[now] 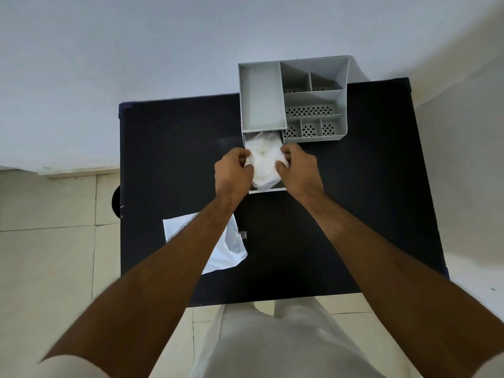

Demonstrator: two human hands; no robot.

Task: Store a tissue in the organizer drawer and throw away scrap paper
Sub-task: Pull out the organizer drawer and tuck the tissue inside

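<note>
A grey desk organizer (342,105) stands at the back of the black table. Its drawer (268,190) is pulled out toward me. A crumpled white tissue (264,165) lies in the open drawer and bulges above its rim. My left hand (233,170) grips the tissue's left side and my right hand (298,169) grips its right side, both pressing on it over the drawer. A white sheet of scrap paper (230,252) lies on the table near the front left, partly hidden by my left forearm.
The black table (354,214) stands against a pale wall, with tiled floor (54,255) to its left and front. The organizer's top has several empty compartments with perforated bottoms. A dark round object (116,199) peeks out at the table's left edge.
</note>
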